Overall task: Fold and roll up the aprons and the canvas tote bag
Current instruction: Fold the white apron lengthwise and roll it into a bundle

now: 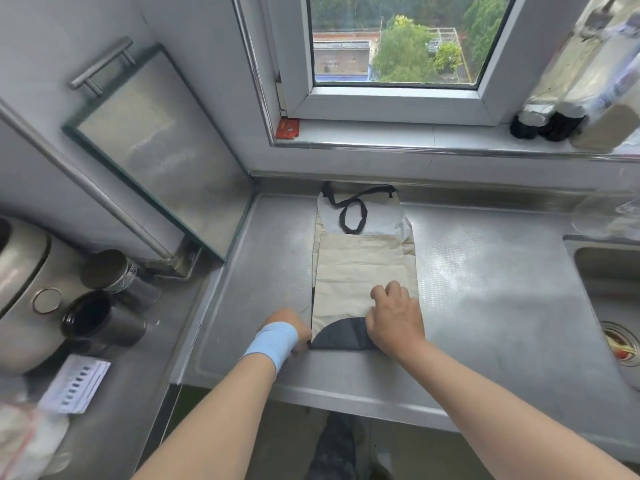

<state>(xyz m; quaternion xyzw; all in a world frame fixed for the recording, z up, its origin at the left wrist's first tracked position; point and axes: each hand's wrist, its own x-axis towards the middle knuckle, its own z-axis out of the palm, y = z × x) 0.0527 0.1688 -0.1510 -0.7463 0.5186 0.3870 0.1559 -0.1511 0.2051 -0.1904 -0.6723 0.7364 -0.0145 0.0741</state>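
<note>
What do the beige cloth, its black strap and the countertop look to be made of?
Beige cloth: matte woven fabric, likely canvas or cotton; creased, no sheen.
Black strap: flat matte webbing, apparently, lying limp in a loop.
Countertop: stainless steel, probably; grey, softly reflecting light.

Apron [360, 268]: beige cloth, black neck strap [353, 216] far end, dark grey half-round patch [341, 336] near end. Left wrist band [273, 341]: pale blue. Counter [485, 271]: grey steel, dotted.
</note>
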